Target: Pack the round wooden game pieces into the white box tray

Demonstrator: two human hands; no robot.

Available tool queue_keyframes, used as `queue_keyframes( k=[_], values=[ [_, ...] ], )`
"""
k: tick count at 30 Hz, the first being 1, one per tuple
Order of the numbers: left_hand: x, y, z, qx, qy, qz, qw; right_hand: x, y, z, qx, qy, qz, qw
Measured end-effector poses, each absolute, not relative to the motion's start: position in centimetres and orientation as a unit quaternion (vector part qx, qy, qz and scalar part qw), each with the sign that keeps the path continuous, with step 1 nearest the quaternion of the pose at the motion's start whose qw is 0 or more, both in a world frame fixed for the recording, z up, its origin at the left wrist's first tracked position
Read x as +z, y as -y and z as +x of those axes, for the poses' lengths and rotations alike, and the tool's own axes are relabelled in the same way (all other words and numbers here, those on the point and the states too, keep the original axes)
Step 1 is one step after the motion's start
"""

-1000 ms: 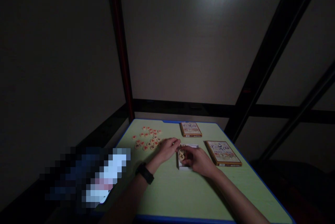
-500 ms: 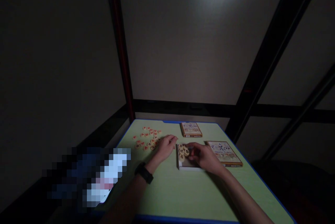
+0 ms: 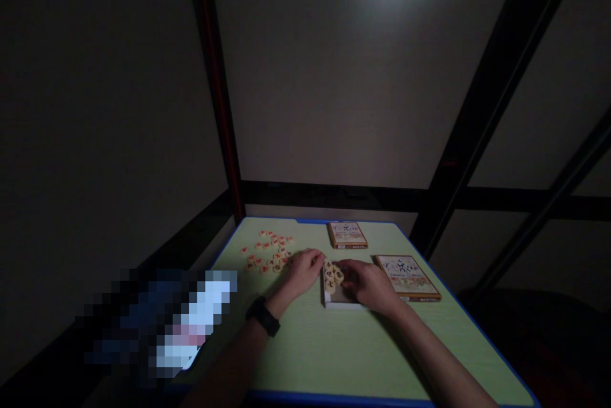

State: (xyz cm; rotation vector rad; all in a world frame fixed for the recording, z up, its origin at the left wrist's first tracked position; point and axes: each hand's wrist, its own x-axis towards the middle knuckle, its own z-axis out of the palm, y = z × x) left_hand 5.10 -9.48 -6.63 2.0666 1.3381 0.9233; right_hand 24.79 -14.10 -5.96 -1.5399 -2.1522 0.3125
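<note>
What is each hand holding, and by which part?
Right hand covers the right side of the box; left hand is at its left edge. Whether either grips cannot be told.

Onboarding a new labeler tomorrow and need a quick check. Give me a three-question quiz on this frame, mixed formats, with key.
1. True or false: the loose pieces on the table, beyond the left hand, carry red marks.
2. What does the right hand rest on? A) a mug B) the white tray of dark-marked pieces C) a keyboard
3. Fill in: the black watch sits on the ___ wrist.
Key: 1 true; 2 B; 3 left.
</note>
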Motion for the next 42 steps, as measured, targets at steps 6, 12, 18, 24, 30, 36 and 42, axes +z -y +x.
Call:
queue_keyframes(
  k=[6, 12, 18, 24, 30, 36, 42],
  values=[
    [-6.7, 9.5, 5.0, 0.348, -0.488, 0.762, 0.245, -5.9, 14.2, 25.0, 0.125, 0.784, -0.557, 0.243],
    [-6.7, 9.8, 5.1, 0.341, -0.481, 0.786, 0.185, -6.3, 14.1, 25.4, 0.082, 0.784, -0.550, 0.275],
    [-4.6, 8.7, 1.9, 0.277, -0.524, 0.802, 0.075, -7.6, 13.5, 26.0, -0.005, 0.757, -0.527, 0.386],
    [-1.0, 8.4, -6.0, 0.080, -0.614, 0.785, 0.004, -7.8, 13.4, 25.8, -0.024, 0.765, -0.511, 0.392],
    [-0.6, 9.4, -8.7, -0.037, -0.616, 0.786, 0.029, -7.6, 13.7, 25.4, -0.031, 0.779, -0.503, 0.373],
    [-0.7, 9.6, -7.5, -0.057, -0.619, 0.783, 0.018, -7.5, 14.0, 25.1, -0.047, 0.788, -0.505, 0.348],
    [-0.2, 9.7, -7.4, -0.069, -0.624, 0.778, 0.026, -7.3, 14.3, 24.7, -0.062, 0.796, -0.496, 0.342]
  ],
)
